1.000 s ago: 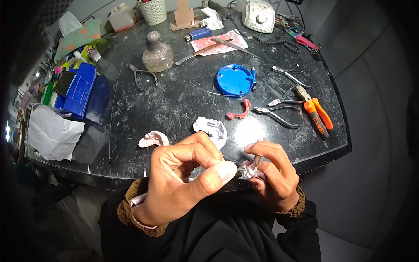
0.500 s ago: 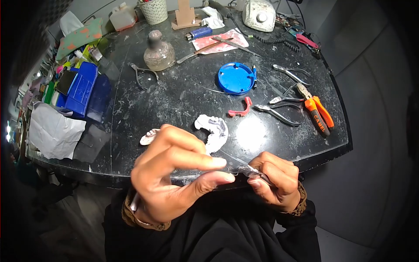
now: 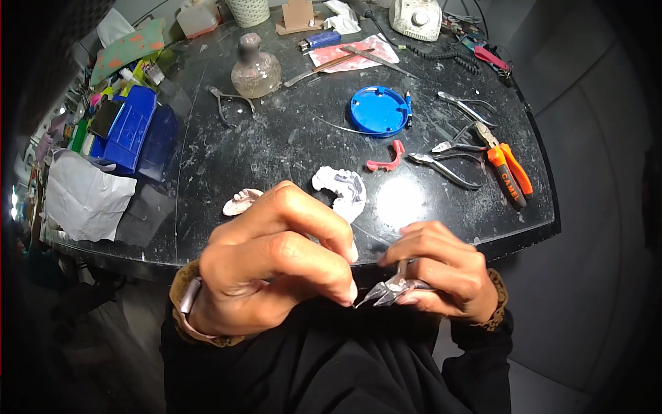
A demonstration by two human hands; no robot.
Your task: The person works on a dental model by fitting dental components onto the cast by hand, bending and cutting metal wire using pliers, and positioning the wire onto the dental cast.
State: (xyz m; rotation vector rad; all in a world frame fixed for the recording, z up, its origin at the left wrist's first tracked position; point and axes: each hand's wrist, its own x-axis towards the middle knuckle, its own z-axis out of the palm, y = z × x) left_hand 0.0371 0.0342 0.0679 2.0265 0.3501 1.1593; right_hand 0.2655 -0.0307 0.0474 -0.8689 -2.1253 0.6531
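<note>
My right hand point(image 3: 448, 276) is wrapped round a pair of metal pliers point(image 3: 390, 291), jaws toward the left, just off the desk's front edge. My left hand point(image 3: 283, 265) is closed in a pinch at the jaw tips, on what looks like the end of a thin wire point(image 3: 360, 303); its fingers partly hide it. Beyond my hands lies a white plaster dental cast point(image 3: 350, 196), horseshoe-shaped with teeth. A smaller pale cast piece point(image 3: 241, 201) rests behind my left hand. A pink curved wax piece point(image 3: 389, 159) sits farther back.
At the right lie orange-handled pliers point(image 3: 507, 169) and several metal pliers point(image 3: 447, 169). A blue round case point(image 3: 379, 112) stands mid-desk. Behind are a glass burner bottle point(image 3: 255, 74), knives on pink-stained paper point(image 3: 352, 61) and more pliers point(image 3: 231, 107). A blue box point(image 3: 131, 131) and white paper point(image 3: 89, 196) occupy the left.
My left thumb and fingers, apart before, have closed at the pliers' tip. My right hand has turned the pliers, and its upper fingers have loosened. The view has shifted slightly.
</note>
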